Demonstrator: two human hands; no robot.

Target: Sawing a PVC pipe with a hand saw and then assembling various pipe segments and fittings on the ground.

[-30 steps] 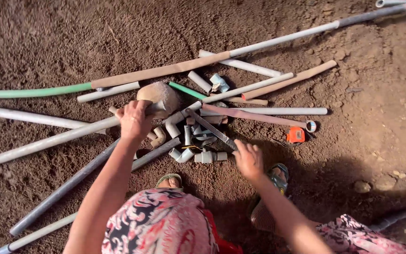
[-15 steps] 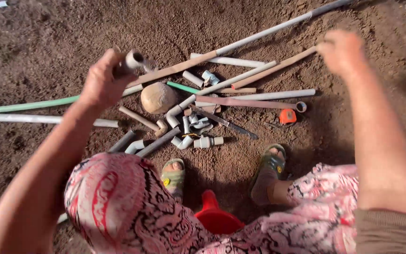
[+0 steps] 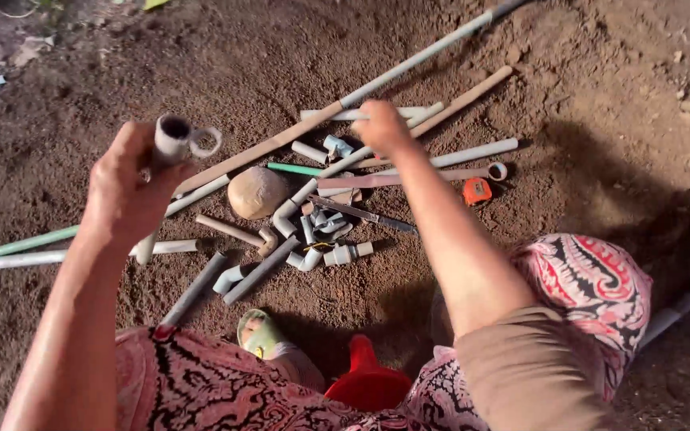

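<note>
Hidden or unclear: the fingers of the left hand (image 3: 125, 191) wrap a short grey pipe piece (image 3: 171, 140), so most of its length is covered; only its open upper end and a small ring at its side show. The right hand (image 3: 381, 128) is seen from the back, its fingertips out of sight, so whether it grips anything cannot be told. The long pipe (image 3: 425, 56) runs out of frame at top right, and the person's patterned clothing cuts off the lower pipes. Pose: left arm raised, fist closed round the pipe piece and holding it up above the soil (image 3: 584, 104); right arm stretched forward, hand lowered onto the pile, over a pale pipe (image 3: 473, 152). Nearby on the ground: a round stone (image 3: 257, 191), grey elbow fittings (image 3: 313, 239), a green pipe (image 3: 293, 168), an orange tape measure (image 3: 477, 190), and a red funnel-like object (image 3: 365, 375) between the knees.
</note>
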